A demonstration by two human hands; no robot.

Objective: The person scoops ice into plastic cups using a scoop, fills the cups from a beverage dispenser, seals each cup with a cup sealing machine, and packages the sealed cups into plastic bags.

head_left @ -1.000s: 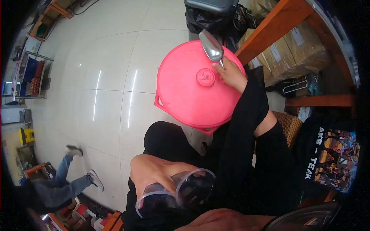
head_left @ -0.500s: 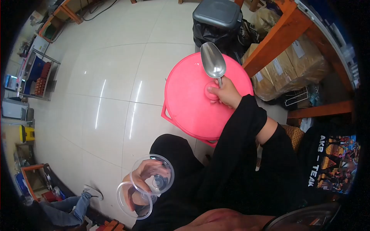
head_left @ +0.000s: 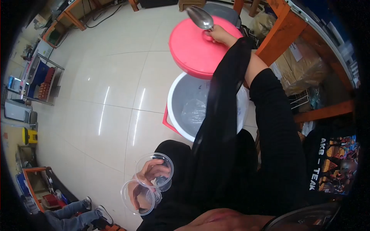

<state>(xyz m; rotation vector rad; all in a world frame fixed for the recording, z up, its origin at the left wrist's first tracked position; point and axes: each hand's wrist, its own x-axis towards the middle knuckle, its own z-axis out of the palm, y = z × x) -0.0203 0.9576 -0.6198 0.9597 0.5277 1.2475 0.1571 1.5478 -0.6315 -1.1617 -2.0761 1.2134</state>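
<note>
My right hand (head_left: 220, 34) grips the knob of a pink lid (head_left: 192, 50) and a metal scoop (head_left: 199, 17) together. The lid is raised and tilted beyond a large round tub (head_left: 175, 100) with a white inner rim and a pink outer handle. Inside the tub lies clear plastic (head_left: 193, 111); my black sleeve covers part of the opening. Two clear plastic cups (head_left: 163, 181) are in my left hand (head_left: 146, 173), side by side with their mouths facing up, low over the floor by my knee.
An orange wooden frame (head_left: 275, 50) and wrapped cartons (head_left: 298, 65) stand to the right. A grey-lidded bin (head_left: 223, 13) is behind the lid. At the lower left are another person's legs (head_left: 71, 215). Shelving (head_left: 44, 81) stands at the far left.
The lid has come off the tub and moved up and away with my right hand and the scoop, showing the inside. The other person's legs have shifted. The cups stay in my left hand.
</note>
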